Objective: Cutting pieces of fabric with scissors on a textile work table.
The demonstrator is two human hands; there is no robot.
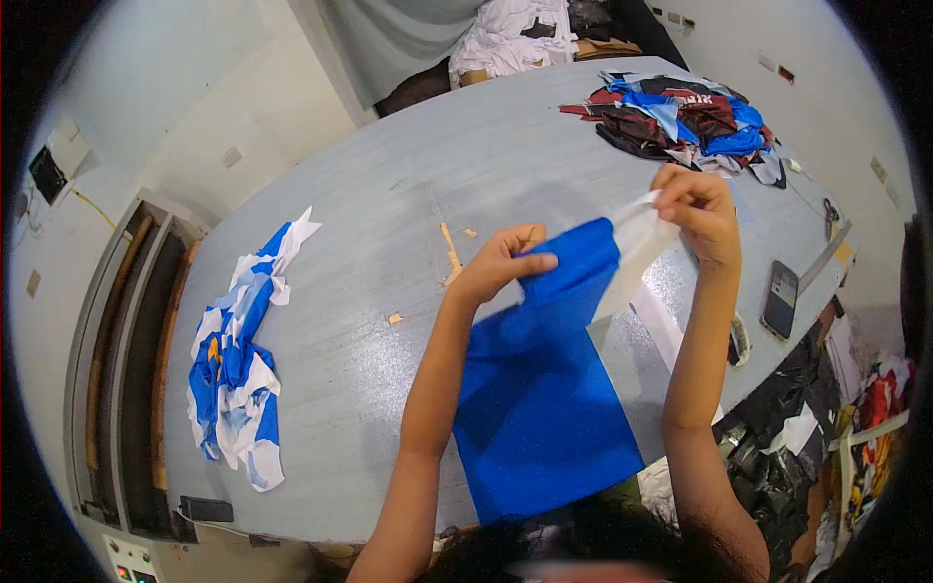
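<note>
A bright blue piece of cloth (544, 408) lies spread on the grey table (389, 223) in front of me, its far end lifted. My left hand (501, 262) pinches the cloth's upper left corner. My right hand (695, 209) is raised higher and grips a white strip of fabric (637, 253) joined to the blue cloth's upper right edge, pulling it up and away.
A heap of blue-and-white cut pieces (238, 360) lies at the table's left. A pile of dark red, blue and black pieces (680, 121) sits at the far right. A phone (779, 298) and scissors (829, 214) rest near the right edge. White cloth (505, 39) is heaped beyond the table.
</note>
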